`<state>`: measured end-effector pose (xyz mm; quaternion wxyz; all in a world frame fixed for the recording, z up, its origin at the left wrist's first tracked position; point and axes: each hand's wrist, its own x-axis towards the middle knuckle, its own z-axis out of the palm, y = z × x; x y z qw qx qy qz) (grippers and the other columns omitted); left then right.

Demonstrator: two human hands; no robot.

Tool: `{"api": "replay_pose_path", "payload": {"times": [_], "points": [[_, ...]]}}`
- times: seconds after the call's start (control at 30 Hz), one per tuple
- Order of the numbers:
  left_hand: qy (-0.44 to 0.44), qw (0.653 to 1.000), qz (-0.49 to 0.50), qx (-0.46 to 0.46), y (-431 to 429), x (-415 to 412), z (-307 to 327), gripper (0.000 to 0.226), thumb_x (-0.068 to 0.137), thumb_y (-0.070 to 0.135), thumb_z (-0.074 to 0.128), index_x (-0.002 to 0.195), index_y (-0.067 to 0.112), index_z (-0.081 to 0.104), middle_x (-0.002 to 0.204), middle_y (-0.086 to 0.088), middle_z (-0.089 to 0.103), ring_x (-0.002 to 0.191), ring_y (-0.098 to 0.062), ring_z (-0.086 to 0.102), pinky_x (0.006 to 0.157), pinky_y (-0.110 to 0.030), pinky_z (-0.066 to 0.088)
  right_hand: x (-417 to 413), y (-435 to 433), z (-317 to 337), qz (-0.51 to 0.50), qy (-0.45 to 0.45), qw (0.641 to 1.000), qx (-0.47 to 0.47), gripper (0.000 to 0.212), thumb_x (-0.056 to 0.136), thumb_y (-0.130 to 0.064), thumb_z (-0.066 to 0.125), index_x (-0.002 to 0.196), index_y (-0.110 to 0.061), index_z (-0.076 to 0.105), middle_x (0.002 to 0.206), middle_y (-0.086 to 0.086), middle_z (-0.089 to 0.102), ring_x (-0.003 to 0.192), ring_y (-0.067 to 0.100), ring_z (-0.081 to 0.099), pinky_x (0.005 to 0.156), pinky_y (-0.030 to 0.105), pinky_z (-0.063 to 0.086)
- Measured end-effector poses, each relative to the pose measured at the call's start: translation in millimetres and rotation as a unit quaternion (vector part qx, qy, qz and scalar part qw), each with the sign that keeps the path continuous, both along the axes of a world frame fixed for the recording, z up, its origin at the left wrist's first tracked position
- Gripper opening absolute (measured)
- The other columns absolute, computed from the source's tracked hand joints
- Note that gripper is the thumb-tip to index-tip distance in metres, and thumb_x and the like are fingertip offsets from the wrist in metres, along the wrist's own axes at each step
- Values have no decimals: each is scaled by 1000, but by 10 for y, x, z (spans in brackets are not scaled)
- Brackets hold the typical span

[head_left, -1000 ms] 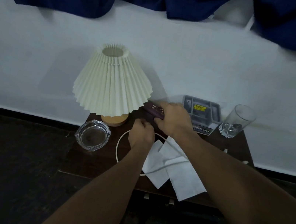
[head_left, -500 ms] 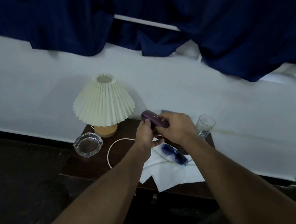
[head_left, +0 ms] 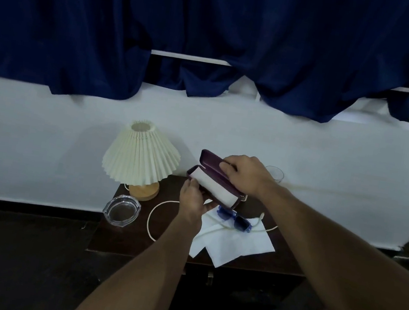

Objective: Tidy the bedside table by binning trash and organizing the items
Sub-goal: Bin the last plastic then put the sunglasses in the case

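Left hand (head_left: 194, 201) grips the lower half of a purple glasses case (head_left: 212, 188), right hand (head_left: 244, 173) pinches its raised lid: the case is held open above the bedside table (head_left: 125, 239). Just beneath lie blue sunglasses (head_left: 234, 219) on white tissues (head_left: 235, 242) – pleated lamp (head_left: 141, 155) and glass ashtray (head_left: 121, 210) at left.

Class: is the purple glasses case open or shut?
Open: right hand holds purple glasses case's raised lid, left hand grips its base, white lining shows.
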<state>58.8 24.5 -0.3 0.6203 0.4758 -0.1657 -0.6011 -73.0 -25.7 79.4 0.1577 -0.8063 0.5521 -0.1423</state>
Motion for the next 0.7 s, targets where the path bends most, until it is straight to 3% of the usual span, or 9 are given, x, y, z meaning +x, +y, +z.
{"api": "replay_pose_path", "payload": {"times": [0.13, 0.2, 0.27, 0.37, 0.47, 0.57, 0.7], "points": [[-8, 1000, 1, 12, 20, 48, -75, 31, 104, 17, 36, 122, 5, 58, 103, -19, 65, 91, -31, 65, 68, -41, 62, -67, -106, -83, -60, -20, 997, 44, 37, 105, -35, 43, 80, -15, 62, 88, 6, 65, 92, 28, 59, 72, 32, 40], [-15, 1000, -8, 18, 45, 70, -120, 31, 103, 15, 37, 122, 4, 59, 100, -17, 64, 86, -27, 63, 65, -39, 61, -71, -145, -175, -78, -10, 994, 69, 39, 106, -36, 40, 91, -12, 67, 100, 10, 65, 102, 31, 60, 78, 31, 40], [-22, 999, -11, 25, 74, 92, -183, 34, 104, 15, 37, 130, 2, 56, 104, -17, 64, 89, -28, 63, 61, -38, 61, -40, -159, -285, -82, -8, 993, 89, 45, 107, -39, 37, 109, -8, 69, 115, 14, 66, 105, 30, 59, 82, 31, 40], [-18, 999, 6, 39, 109, 151, -272, 37, 106, 15, 36, 138, 3, 51, 113, -20, 64, 94, -30, 65, 57, -35, 61, 15, -146, -436, -96, -46, 991, 84, 51, 107, -46, 32, 107, -11, 69, 107, 12, 67, 98, 27, 60, 80, 32, 42], [-9, 998, 31, 57, 109, 245, -365, 40, 106, 15, 35, 143, 7, 48, 125, -22, 65, 107, -34, 67, 66, -40, 61, -44, -157, -554, -153, -86, 984, 37, 47, 106, -43, 31, 104, -14, 68, 105, 13, 67, 99, 32, 61, 81, 36, 44], [-9, 996, 51, 71, 95, 326, -478, 42, 106, 14, 33, 146, 11, 46, 127, -21, 65, 110, -34, 68, 66, -39, 61, -177, -182, -740, -171, 19, 984, 38, 36, 105, -31, 36, 103, -9, 65, 107, 17, 69, 92, 32, 60, 77, 36, 47], [-5, 994, 71, 80, 40, 332, -633, 40, 106, 16, 33, 143, 12, 47, 122, -19, 65, 102, -30, 68, 56, -34, 59, -222, -197, -1037, -142, 180, 967, 111, 23, 92, -14, 54, 111, -8, 66, 114, 16, 68, 101, 34, 65, 79, 40, 54]]}}
